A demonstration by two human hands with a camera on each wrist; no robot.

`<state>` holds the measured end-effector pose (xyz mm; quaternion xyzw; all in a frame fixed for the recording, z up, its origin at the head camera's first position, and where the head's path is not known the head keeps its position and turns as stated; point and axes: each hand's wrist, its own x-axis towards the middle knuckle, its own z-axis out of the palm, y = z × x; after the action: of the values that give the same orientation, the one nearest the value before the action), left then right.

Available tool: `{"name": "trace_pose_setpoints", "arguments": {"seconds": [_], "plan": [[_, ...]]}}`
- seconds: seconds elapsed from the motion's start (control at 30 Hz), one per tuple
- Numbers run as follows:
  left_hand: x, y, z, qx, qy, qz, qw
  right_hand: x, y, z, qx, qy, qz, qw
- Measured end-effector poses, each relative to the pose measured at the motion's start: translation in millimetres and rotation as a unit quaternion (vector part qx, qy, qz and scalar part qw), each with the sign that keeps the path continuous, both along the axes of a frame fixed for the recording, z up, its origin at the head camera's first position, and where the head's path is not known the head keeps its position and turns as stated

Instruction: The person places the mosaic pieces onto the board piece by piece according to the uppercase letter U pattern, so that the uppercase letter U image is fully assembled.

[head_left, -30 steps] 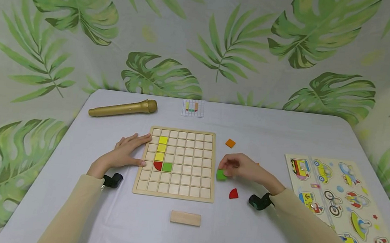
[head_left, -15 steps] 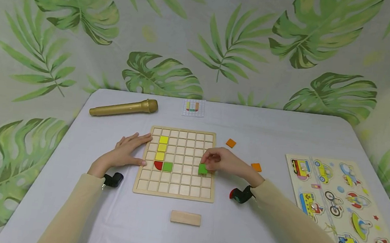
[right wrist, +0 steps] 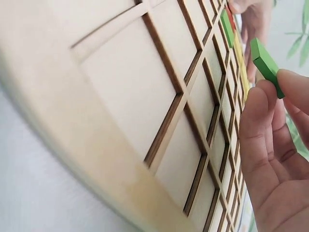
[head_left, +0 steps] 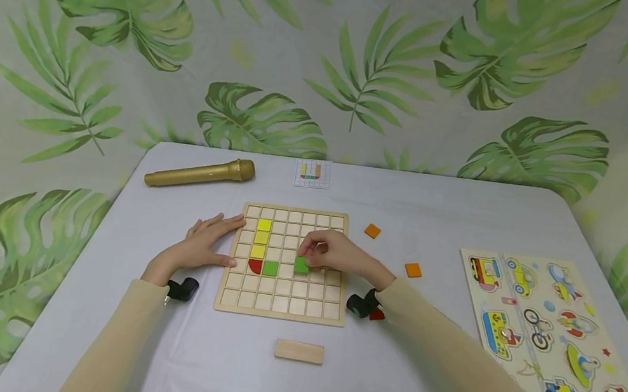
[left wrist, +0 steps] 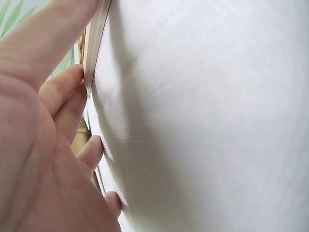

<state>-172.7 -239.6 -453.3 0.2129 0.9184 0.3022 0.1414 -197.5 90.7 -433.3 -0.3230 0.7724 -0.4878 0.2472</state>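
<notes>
Left hand (left wrist: 53,150), palm side toward the camera, along the left of the field, its fingers spread. The thumb (left wrist: 53,34) crosses the upper corner to the pale, straight-edged wooden board (left wrist: 97,43), seen nearly edge-on; the next fingertip meets the board's side. Lower fingertips lie at the smooth white tablecloth (left wrist: 227,111), which bears a soft grey shadow (left wrist: 137,111). Behind the fingers: a gold-coloured object (left wrist: 81,141), largely hidden; upper left, green-leaf-patterned pale fabric (left wrist: 12,17).
</notes>
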Motion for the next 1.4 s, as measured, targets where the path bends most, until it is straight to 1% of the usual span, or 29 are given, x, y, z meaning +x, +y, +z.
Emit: {"name": "trace_pose_setpoints", "arguments": {"seconds": [0.23, 0.43, 0.63, 0.77, 0.9, 1.07, 1.2, 1.4], "plan": [[0.2, 0.4, 0.7, 0.000, 0.000, 0.001, 1.0000, -0.7, -15, -3.0, 0.001, 0.003, 0.001, 1.0000], [0.4, 0.1, 0.6, 0.002, -0.001, 0.001, 1.0000, 3.3, -25, -1.4, 0.021, 0.004, -0.002, 0.9998], [0.7, 0.5, 0.9, -0.001, 0.000, 0.003, 1.0000, 6.2, -32, -4.1, 0.048, 0.037, 0.003, 0.9981], [1.1, 0.9, 1.3, 0.000, 0.001, 0.003, 1.0000, 9.9, -34, -3.4, 0.076, 0.065, 0.001, 0.9950], [1.2, 0.9, 1.3, -0.001, 0.002, 0.002, 1.0000, 12.9, -35, -2.3, 0.096, 0.080, -0.008, 0.9921], [1.1, 1.0, 1.1, -0.003, 0.002, 0.002, 1.0000, 15.2, -37, 0.5, 0.108, 0.094, -0.010, 0.9897], [1.1, 1.3, 1.4, -0.002, 0.001, 0.001, 1.0000, 12.6, -33, -1.3, 0.086, 0.078, -0.010, 0.9932], [1.2, 0.9, 2.0, -0.003, -0.001, 0.001, 1.0000, 5.4, -18, -6.1, 0.031, 0.013, -0.022, 0.9992]]}}
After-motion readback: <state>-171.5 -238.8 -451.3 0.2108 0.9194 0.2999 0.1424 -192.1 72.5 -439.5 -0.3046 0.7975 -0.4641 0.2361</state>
